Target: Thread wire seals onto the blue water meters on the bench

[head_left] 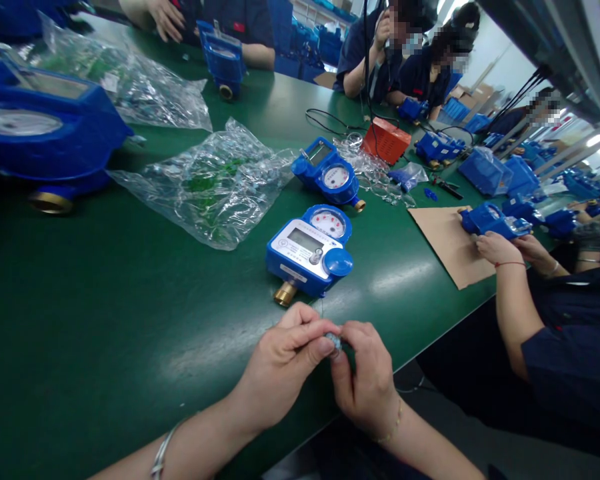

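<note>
Between my fingertips, close to the table's front edge, is a small pale blue-grey piece (334,341), perhaps a plastic seal; most of it is hidden. My left hand (285,363) pinches it from the left, thumb and forefinger together. From the other side, the fingers and thumb of my right hand (365,373) close on the same piece. Just beyond my hands a blue water meter (300,257) lies with its display and round dial facing up. Its brass pipe end points towards me, and a thin wire seems to run near its lower edge. Neither hand touches the meter.
Behind it lie a second water meter (330,175) and a clear plastic bag (215,187) of small green and pale parts. A large blue meter (45,133) stands at left. An orange box (386,141) sits farther back. At right, a co-worker's hands (500,250) hold a meter over cardboard (443,243).
</note>
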### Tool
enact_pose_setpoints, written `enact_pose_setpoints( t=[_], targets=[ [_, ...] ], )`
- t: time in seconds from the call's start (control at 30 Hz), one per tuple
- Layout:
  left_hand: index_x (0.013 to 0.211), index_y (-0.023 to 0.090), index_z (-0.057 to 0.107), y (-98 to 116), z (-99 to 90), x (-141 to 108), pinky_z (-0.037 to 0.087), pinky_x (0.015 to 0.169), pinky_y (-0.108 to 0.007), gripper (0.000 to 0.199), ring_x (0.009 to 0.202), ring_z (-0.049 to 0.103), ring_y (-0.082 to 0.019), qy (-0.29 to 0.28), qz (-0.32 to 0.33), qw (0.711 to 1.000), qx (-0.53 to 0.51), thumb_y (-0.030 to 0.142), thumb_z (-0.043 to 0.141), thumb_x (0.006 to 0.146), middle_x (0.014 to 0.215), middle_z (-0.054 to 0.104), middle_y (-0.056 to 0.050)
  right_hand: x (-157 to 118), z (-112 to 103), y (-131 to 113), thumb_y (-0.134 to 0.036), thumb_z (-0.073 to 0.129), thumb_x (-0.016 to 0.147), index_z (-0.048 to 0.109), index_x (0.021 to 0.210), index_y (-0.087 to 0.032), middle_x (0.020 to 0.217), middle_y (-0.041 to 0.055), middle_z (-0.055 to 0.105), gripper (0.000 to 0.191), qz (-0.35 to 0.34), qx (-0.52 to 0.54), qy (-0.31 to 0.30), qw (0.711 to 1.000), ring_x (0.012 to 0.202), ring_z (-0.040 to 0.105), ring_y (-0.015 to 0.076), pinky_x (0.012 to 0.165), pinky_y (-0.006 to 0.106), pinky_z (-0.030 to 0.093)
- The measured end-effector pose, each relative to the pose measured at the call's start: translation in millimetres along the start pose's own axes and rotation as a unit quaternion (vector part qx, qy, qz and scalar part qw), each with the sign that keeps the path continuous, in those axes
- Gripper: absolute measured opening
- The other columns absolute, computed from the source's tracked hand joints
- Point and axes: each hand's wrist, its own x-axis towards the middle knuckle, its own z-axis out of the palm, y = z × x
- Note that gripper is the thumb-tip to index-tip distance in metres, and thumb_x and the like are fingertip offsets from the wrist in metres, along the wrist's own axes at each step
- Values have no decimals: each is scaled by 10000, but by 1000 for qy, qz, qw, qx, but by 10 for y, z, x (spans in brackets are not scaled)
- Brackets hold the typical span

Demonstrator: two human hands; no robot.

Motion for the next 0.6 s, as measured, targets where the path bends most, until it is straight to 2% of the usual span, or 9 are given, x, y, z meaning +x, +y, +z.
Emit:
enact_pose_setpoints(
  t=[0.13, 0.2, 0.23, 0.27, 0.37, 0.4, 0.43, 0.53, 0.6],
  targets=[
    [847, 217, 681, 17, 1, -7, 435, 734, -227, 163, 807, 510, -126, -1, 2, 1000, 17, 227, 519, 852, 851, 464, -6, -13, 3, -26, -105, 435, 823, 510, 1029, -154, 913, 104, 559, 224, 9, 29, 0, 1000, 811, 495, 199, 718, 362, 435],
    [842, 215, 677, 28, 0, -15, 440, 710, -225, 172, 789, 508, -126, -9, 5, 1000, 14, 234, 507, 858, 841, 458, -5, 7, 12, -64, -142, 419, 843, 540, 899, -162, 824, 75, 555, 134, 72, 125, -19, 989, 750, 492, 172, 680, 324, 423],
    [834, 213, 675, 33, 0, -21, 444, 700, -223, 179, 775, 509, -123, -14, 4, 1000, 11, 239, 500, 863, 838, 455, -4, 23, 24, -83, -179, 410, 857, 531, 814, -165, 748, 51, 536, 129, 131, 205, -25, 970, 687, 484, 151, 631, 294, 416],
    [825, 211, 674, 37, 1, -26, 449, 695, -221, 186, 764, 512, -119, -16, 2, 1000, 10, 243, 495, 867, 837, 452, -3, 41, 40, -100, -223, 394, 869, 498, 732, -172, 658, 21, 498, 179, 200, 299, -36, 932, 599, 457, 127, 564, 263, 399],
    [765, 206, 675, 40, 3, -39, 454, 727, -218, 225, 767, 523, -113, -12, 0, 1000, 13, 236, 481, 875, 844, 456, -3, 87, 87, -127, -334, 311, 885, 357, 624, -205, 472, -61, 312, 295, 351, 543, -117, 754, 375, 274, 79, 387, 210, 291],
    [763, 207, 676, 38, 3, -40, 454, 736, -219, 225, 772, 527, -113, -4, 1, 1000, 13, 232, 481, 875, 847, 461, -3, 94, 93, -129, -350, 293, 889, 351, 628, -208, 461, -68, 298, 303, 362, 568, -133, 727, 357, 252, 76, 374, 207, 280],
    [776, 209, 676, 34, 4, -39, 454, 737, -219, 215, 774, 529, -114, 6, 0, 1000, 14, 229, 485, 872, 849, 465, -3, 94, 92, -127, -357, 298, 892, 381, 645, -202, 475, -59, 332, 303, 354, 553, -138, 741, 372, 287, 80, 391, 211, 305],
    [847, 217, 670, 22, 6, -36, 454, 725, -226, 166, 779, 529, -120, 40, 0, 999, 19, 219, 504, 860, 846, 481, -1, 60, 57, -108, -317, 399, 885, 537, 842, -164, 716, 35, 537, 210, 242, 327, -71, 910, 637, 491, 132, 607, 273, 420],
    [857, 217, 669, 18, 10, -38, 448, 734, -231, 157, 798, 527, -127, 49, 8, 998, 27, 208, 513, 853, 842, 493, -3, 33, 36, -89, -269, 435, 870, 562, 938, -163, 834, 70, 561, 179, 153, 184, -37, 970, 766, 504, 168, 709, 320, 411]
  ],
)
